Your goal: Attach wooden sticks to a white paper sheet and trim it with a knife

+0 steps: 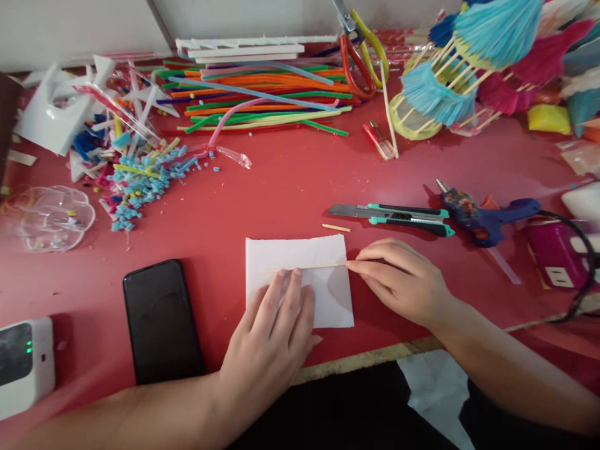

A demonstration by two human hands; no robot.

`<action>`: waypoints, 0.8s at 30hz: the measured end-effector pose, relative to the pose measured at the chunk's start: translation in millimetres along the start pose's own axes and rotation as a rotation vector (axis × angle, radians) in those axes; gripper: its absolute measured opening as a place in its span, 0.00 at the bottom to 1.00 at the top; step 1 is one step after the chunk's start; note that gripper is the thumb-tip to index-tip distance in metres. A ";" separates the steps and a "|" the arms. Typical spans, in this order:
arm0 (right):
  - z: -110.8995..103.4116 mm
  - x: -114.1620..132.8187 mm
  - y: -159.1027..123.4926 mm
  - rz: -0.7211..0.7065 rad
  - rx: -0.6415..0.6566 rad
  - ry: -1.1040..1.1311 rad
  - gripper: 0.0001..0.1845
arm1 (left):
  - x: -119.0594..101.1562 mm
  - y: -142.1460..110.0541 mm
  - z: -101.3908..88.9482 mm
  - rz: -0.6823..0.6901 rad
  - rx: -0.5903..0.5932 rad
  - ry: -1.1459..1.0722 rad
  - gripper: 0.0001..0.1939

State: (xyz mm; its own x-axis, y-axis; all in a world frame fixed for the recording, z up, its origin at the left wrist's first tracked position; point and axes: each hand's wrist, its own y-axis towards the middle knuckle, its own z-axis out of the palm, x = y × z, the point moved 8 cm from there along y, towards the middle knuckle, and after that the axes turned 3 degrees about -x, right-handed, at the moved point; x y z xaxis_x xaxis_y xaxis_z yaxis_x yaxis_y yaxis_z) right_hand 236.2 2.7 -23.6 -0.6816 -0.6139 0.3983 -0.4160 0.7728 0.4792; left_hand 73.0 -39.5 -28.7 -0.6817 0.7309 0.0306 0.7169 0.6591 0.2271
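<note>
A thin wooden stick (323,267) lies across a white sheet of paper (300,249) on the red table. My left hand (276,325) rests flat on the paper with its fingers stretched out, the fingertips touching the stick from the near side. At the paper's right edge my right hand (403,281) pinches the stick's right end between thumb and fingers. Just beyond the paper lies a short cut piece of stick (336,228). Behind that is a utility knife (394,217) with its blade out, pointing left.
A black phone (162,322) lies left of the paper. A hot glue gun (487,215) with a black cable is at right. Farther back are pipe cleaners (262,94), scissors (359,56), a lighter (379,140), blue paper umbrellas (440,94) and scraps (140,181).
</note>
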 end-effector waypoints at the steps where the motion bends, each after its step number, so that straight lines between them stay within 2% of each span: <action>1: -0.2 -0.1 0.1 0.002 0.000 0.000 0.15 | -0.1 -0.2 0.0 0.000 -0.004 0.001 0.24; 8: -0.2 0.9 0.3 -0.005 0.005 -0.017 0.16 | -0.6 -0.2 -1.3 0.013 -0.007 0.018 0.24; 15: -0.3 1.7 -2.1 -0.017 -0.008 -0.034 0.10 | -1.1 0.1 -2.3 0.022 -0.017 0.020 0.24; 24: 1.3 1.7 -2.0 -0.017 0.001 -0.020 0.11 | -1.2 -0.2 -1.2 0.024 0.000 0.018 0.24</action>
State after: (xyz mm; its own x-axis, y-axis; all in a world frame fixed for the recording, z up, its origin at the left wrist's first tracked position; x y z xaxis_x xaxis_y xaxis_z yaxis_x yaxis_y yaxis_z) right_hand 235.1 0.3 -24.9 -0.6863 -0.6234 0.3746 -0.4281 0.7627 0.4847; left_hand 73.5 -40.7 -27.7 -0.6671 0.7430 0.0531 0.7328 0.6418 0.2261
